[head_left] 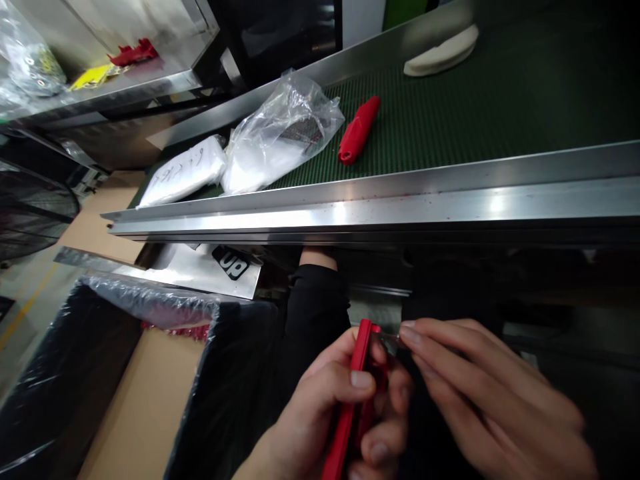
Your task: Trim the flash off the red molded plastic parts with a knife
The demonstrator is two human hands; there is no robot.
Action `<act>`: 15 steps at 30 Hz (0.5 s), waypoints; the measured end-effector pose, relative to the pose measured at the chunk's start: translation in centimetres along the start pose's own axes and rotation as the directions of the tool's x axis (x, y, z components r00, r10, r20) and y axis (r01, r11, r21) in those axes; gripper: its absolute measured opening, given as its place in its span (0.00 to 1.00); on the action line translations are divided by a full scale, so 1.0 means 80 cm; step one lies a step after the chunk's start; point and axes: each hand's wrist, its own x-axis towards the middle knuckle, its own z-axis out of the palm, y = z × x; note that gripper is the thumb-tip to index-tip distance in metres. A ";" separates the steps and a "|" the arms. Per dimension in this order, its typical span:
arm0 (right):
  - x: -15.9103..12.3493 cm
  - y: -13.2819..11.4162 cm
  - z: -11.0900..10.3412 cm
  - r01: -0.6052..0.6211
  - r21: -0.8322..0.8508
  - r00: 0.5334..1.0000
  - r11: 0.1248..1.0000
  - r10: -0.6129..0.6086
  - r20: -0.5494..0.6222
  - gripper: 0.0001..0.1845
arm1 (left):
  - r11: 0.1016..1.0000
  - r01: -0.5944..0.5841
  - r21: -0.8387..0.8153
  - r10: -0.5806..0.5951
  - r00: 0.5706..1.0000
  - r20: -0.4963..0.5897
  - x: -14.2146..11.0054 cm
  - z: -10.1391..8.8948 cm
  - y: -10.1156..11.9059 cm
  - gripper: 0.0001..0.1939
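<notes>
We had our L hand [320, 403] clenched round a red part [343, 427], thumb pressed along its long bar & the other fingers curled under the far side. The part was up in the air in front of us, on the near side of the belt & below rail level, tilted w/ its top end leaning away.

Our R hand [485, 400] was just beside it, fingertips drawn together on a thin piece [389, 338] that reached across to the part's top end. The piece was blurred, so we couldn't tell its exact shape or whether it touched the part.

Beyond the metal rail [350, 207], on the green belt [415, 127], we had a 2nd red piece [359, 131] lying at a slant, nr a clear plastic bag [265, 160] w/ white & dark stuff in it. Left of the bag, touching or nearly so, was a white packet [183, 173] w/ handwriting. Farther right lay a pale curved item [443, 51].

Lower left we had a box [215, 373] lined in black plastic, cardboard & some red bits inside. Upper left, a metal shelf [165, 83] held red & yellow items plus a bag of small parts [40, 70].
</notes>
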 end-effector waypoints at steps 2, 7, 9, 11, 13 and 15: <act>0.000 0.001 0.002 0.006 0.005 1.000 1.000 -0.006 -0.005 0.18 | 1.000 0.007 0.011 -0.007 1.000 0.012 0.001 0.000 0.001 0.10; -0.004 0.005 0.003 0.007 0.004 1.000 1.000 -0.007 0.008 0.19 | 1.000 0.017 0.014 -0.017 1.000 -0.013 0.000 0.003 0.001 0.10; -0.005 0.005 0.002 0.012 -0.004 1.000 1.000 -0.012 0.010 0.19 | 1.000 0.020 0.018 -0.019 1.000 -0.022 -0.001 0.004 0.001 0.10; -0.005 0.005 0.001 0.005 -0.008 1.000 1.000 -0.004 0.016 0.18 | 1.000 0.020 0.021 -0.020 0.999 -0.028 -0.001 0.003 0.001 0.10; -0.005 0.004 0.001 -0.002 -0.001 1.000 1.000 0.002 0.013 0.18 | 1.000 0.015 0.018 -0.015 0.999 -0.028 0.000 0.002 0.001 0.09; -0.004 0.004 0.002 0.002 0.006 1.000 1.000 -0.003 0.013 0.18 | 1.000 0.005 0.016 -0.005 0.999 -0.033 0.000 0.001 0.001 0.09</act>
